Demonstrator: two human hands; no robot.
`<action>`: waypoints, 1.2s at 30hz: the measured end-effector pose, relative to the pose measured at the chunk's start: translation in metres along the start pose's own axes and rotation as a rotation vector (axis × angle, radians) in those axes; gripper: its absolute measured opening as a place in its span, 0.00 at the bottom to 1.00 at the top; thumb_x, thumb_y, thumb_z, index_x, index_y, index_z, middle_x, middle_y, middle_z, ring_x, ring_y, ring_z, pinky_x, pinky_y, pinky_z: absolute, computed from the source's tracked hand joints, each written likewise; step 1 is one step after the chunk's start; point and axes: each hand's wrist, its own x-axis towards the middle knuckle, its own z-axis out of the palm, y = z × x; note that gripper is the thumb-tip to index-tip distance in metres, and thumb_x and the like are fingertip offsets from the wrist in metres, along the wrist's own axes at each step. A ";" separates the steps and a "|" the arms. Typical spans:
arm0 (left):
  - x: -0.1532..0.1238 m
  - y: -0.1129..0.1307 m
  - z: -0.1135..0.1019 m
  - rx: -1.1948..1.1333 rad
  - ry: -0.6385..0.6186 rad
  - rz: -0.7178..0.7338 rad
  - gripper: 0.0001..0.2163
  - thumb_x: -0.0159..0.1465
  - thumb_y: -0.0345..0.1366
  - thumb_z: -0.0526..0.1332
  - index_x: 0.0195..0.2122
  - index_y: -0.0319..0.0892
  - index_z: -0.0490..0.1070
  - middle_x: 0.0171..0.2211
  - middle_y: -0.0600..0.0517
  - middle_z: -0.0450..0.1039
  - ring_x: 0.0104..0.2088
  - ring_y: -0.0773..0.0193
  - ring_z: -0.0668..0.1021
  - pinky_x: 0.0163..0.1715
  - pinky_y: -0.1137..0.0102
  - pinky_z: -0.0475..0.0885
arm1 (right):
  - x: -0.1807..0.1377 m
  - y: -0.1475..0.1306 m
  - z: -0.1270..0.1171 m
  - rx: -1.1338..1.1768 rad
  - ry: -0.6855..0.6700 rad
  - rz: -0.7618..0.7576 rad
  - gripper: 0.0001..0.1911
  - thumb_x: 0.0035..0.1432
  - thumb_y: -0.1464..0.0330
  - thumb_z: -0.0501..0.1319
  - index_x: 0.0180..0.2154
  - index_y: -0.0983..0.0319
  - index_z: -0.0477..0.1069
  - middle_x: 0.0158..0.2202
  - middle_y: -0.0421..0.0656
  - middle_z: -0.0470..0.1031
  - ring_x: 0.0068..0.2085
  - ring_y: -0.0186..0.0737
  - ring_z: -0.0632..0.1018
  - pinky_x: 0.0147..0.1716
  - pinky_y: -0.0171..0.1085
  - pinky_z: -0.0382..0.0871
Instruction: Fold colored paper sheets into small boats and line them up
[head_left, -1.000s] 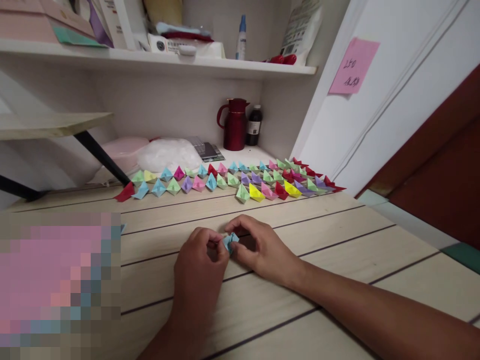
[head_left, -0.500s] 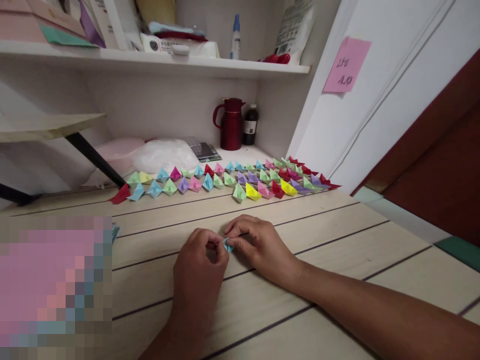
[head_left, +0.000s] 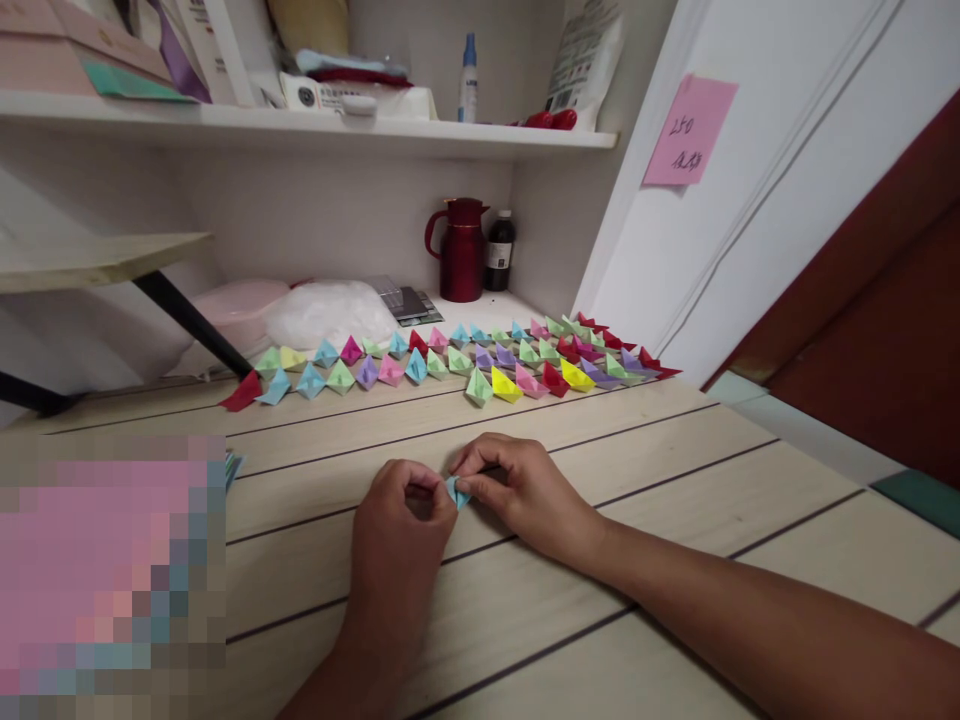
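Note:
A small piece of folded light-blue paper (head_left: 459, 493) is pinched between my two hands, just above the wooden tabletop (head_left: 570, 650). My left hand (head_left: 403, 510) grips its left side between thumb and forefinger. From the right, my right hand (head_left: 517, 490) pinches it the same way, its fingers curled over the top. Most of the paper is covered by fingertips, so its full shape is hidden. Beyond my hands, several folded paper boats stand in rows, among them a yellow boat (head_left: 505, 385), a light-green boat (head_left: 478, 387) and a red boat (head_left: 555, 379).
At the left lies a blurred-out pinkish stack (head_left: 97, 560). A dark-red jug (head_left: 462, 250) and a dark bottle (head_left: 500, 252) stand behind the boats, beside a white plastic bag (head_left: 330, 310). A black metal leg (head_left: 193, 325) slants down at the left. A white shelf (head_left: 315, 130) runs above.
Both hands keep their pinch on the blue paper and have shifted very slightly. A bit more of its lower right part shows now. The boats have stayed put.

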 end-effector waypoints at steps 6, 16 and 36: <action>0.001 -0.001 0.000 0.007 0.012 0.050 0.02 0.52 0.30 0.59 0.25 0.43 0.68 0.27 0.51 0.74 0.29 0.62 0.77 0.32 0.68 0.72 | 0.000 -0.001 -0.001 -0.048 -0.011 0.025 0.04 0.56 0.74 0.64 0.29 0.61 0.73 0.32 0.41 0.78 0.35 0.37 0.77 0.37 0.36 0.69; 0.001 -0.003 0.002 -0.008 0.001 -0.006 0.00 0.52 0.32 0.59 0.25 0.43 0.68 0.28 0.51 0.75 0.30 0.60 0.77 0.33 0.66 0.72 | 0.002 -0.004 -0.004 -0.104 -0.042 0.036 0.05 0.56 0.76 0.62 0.30 0.62 0.74 0.32 0.41 0.78 0.35 0.38 0.77 0.37 0.36 0.68; 0.006 -0.002 -0.004 -0.118 -0.051 -0.103 0.03 0.53 0.35 0.60 0.27 0.43 0.70 0.27 0.51 0.75 0.29 0.61 0.77 0.31 0.67 0.71 | 0.005 0.007 -0.008 -0.006 -0.016 0.041 0.07 0.52 0.76 0.65 0.34 0.61 0.74 0.39 0.43 0.76 0.39 0.38 0.76 0.38 0.36 0.70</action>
